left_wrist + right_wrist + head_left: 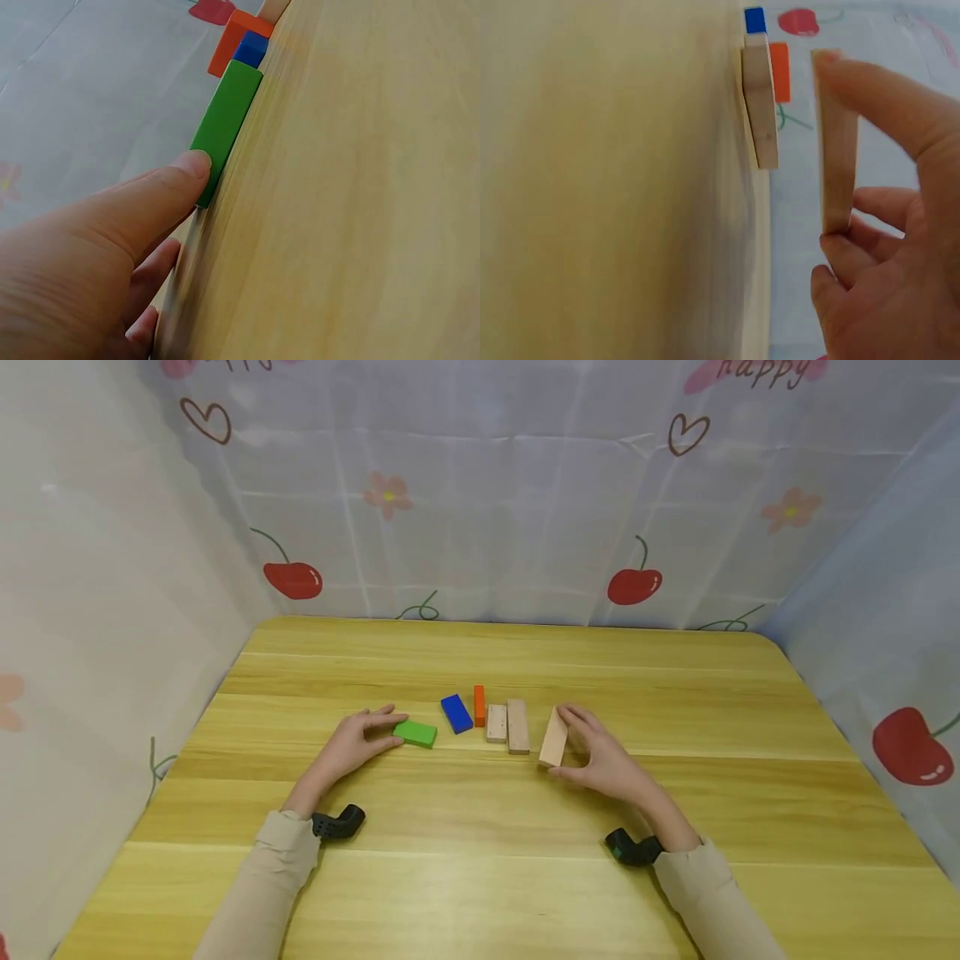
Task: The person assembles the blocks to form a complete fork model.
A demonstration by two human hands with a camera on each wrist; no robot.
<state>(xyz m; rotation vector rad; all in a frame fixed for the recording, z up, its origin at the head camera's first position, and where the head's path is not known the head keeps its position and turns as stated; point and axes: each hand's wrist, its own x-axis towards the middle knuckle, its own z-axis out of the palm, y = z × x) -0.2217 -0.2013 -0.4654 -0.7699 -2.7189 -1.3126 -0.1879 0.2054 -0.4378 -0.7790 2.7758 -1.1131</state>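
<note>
My left hand [357,742] pinches the left end of a green block [416,733] lying flat on the table; in the left wrist view the thumb [193,163] presses on that block's side. Between thumb and fingertips, my right hand [603,760] grips a plain wooden block [553,739] by its two ends. The right wrist view shows this wooden block [838,161] raised off the tabletop. Between the hands lie a blue block [457,714], a narrow orange block [479,706], a short plain block [497,724] and a longer plain block [517,727] beside it.
The wood-grain table [480,877] stretches toward the viewer and to both sides. A white curtain [480,543] printed with cherries, hearts and flowers hangs behind the table's far edge. Black wrist devices sit at the left cuff [339,823] and right cuff [632,848].
</note>
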